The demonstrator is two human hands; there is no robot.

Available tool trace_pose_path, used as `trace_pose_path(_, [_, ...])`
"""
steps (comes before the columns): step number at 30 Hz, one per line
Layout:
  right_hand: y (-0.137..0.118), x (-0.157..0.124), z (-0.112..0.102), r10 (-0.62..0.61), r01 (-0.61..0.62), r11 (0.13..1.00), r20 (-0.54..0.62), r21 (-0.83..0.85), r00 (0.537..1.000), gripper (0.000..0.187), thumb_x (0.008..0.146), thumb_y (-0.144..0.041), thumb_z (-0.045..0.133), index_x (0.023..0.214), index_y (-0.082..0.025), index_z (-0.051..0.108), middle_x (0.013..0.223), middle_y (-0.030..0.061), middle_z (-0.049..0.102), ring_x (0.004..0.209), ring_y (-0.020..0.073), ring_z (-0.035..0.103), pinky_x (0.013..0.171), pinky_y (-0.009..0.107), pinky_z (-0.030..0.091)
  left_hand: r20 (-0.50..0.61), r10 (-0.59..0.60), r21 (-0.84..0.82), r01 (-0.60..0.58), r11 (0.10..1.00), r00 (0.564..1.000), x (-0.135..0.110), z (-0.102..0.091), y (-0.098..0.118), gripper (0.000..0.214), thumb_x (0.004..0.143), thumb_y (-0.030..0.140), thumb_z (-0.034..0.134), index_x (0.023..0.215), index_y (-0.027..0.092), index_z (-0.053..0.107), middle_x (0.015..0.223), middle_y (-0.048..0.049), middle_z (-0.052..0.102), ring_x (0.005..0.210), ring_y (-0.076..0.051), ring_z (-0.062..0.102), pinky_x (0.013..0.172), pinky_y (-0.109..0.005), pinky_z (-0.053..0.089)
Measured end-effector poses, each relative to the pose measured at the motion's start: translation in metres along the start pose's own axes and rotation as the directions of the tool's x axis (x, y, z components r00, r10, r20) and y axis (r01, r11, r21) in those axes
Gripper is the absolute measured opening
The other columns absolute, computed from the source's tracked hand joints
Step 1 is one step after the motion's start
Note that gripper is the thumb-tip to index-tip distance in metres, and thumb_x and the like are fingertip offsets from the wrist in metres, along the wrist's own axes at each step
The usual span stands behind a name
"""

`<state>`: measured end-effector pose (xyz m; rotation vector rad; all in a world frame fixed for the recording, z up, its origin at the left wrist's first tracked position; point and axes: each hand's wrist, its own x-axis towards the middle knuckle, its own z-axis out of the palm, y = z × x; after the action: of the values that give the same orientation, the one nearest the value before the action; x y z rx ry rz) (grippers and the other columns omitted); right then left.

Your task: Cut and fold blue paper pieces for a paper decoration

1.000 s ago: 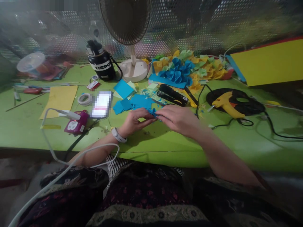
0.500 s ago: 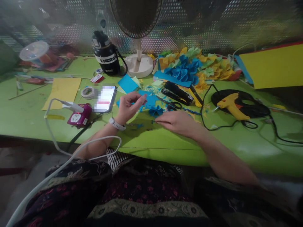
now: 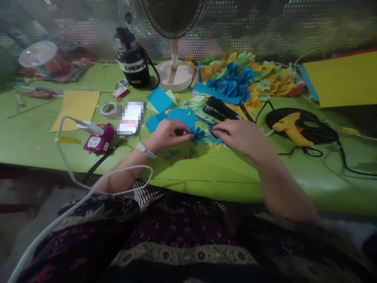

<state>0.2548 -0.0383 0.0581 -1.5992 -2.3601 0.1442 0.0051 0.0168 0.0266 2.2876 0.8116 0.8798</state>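
A small blue paper flower [image 3: 200,133] sits at the fingertips of my left hand [image 3: 170,135], whose thumb and forefinger close on its left edge. On the other side of the flower, my right hand [image 3: 239,135] has its fingers curled over the black handles of a pair of scissors [image 3: 216,133]. The scissor blades point to the upper left and are partly lost among paper scraps. Flat blue paper [image 3: 182,116] lies just beyond my left hand. Beneath and around the hands are cut bits of blue, green and yellow paper.
Behind my right hand lies a black stapler [image 3: 220,108]. A yellow glue gun [image 3: 290,127] rests on a black pad at the right. Paper flowers [image 3: 232,80] are heaped at the back, beside a fan [image 3: 175,74] and bottle [image 3: 132,65]. A white cable [image 3: 108,173] loops over my left forearm.
My left hand has come down and right onto the blue flower. My right hand has moved up and right to the scissors. The view has shifted slightly.
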Motion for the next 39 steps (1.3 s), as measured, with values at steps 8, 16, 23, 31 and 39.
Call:
trace_pose_path(8, [0.03, -0.002, -0.036, 0.319, -0.32, 0.946, -0.292, 0.044, 0.902, 0.025, 0.089, -0.038, 0.058, 0.092, -0.02, 0.077, 0.078, 0.0063, 0.075, 0.068, 0.0216, 0.065, 0.063, 0.033, 0.043, 0.101, -0.104, 0.276, 0.072, 0.958, 0.989, -0.003, 0.021, -0.004, 0.027, 0.08, 0.045, 0.069, 0.089, 0.02, 0.075, 0.073, -0.005, 0.069, 0.061, -0.015, 0.057, 0.055, -0.029, 0.035])
trace_pose_path(16, [0.053, -0.003, -0.043, 0.388, -0.377, 0.92, -0.376, 0.107, 0.841, 0.023, 0.088, -0.038, 0.061, 0.087, -0.019, 0.074, 0.075, 0.0061, 0.072, 0.069, 0.0216, 0.065, 0.066, 0.034, 0.047, 0.082, -0.148, 0.329, 0.113, 0.937, 0.986, -0.002, 0.025, -0.006, 0.017, 0.083, 0.027, 0.063, 0.09, 0.018, 0.075, 0.082, -0.0058, 0.072, 0.069, -0.017, 0.062, 0.06, -0.027, 0.041])
trace_pose_path(23, [0.019, 0.015, 0.008, 0.214, -0.169, 0.966, -0.245, 0.194, 0.945, 0.029, 0.09, -0.041, 0.062, 0.107, -0.02, 0.071, 0.108, 0.0112, 0.072, 0.086, 0.0238, 0.069, 0.078, 0.038, 0.053, -0.082, -0.036, 0.188, 0.051, 0.981, 0.996, -0.003, 0.024, -0.007, 0.02, 0.086, 0.032, 0.062, 0.081, 0.018, 0.075, 0.079, -0.0057, 0.073, 0.066, -0.014, 0.062, 0.061, -0.025, 0.044])
trace_pose_path(31, [-0.008, 0.008, 0.028, 0.015, 0.054, 0.962, -0.252, 0.266, 0.968, 0.043, 0.085, -0.038, 0.07, 0.123, -0.022, 0.06, 0.129, 0.0136, 0.062, 0.118, 0.0306, 0.061, 0.095, 0.046, 0.053, -0.215, -0.031, -0.064, 0.017, 0.998, 0.976, -0.004, 0.026, -0.003, 0.016, 0.083, 0.03, 0.068, 0.082, 0.017, 0.076, 0.074, -0.0053, 0.072, 0.066, -0.013, 0.063, 0.058, -0.023, 0.046])
trace_pose_path(39, [-0.004, 0.011, 0.036, -0.058, 0.17, 0.947, -0.376, 0.274, 0.925, 0.008, 0.093, -0.028, 0.059, 0.09, -0.023, 0.066, 0.108, 0.0097, 0.069, 0.105, 0.0252, 0.066, 0.09, 0.042, 0.055, -0.261, -0.09, -0.217, 0.033, 0.976, 0.961, -0.002, 0.025, 0.006, 0.014, 0.081, 0.03, 0.072, 0.079, 0.016, 0.075, 0.073, -0.005, 0.072, 0.064, -0.012, 0.062, 0.059, -0.023, 0.05])
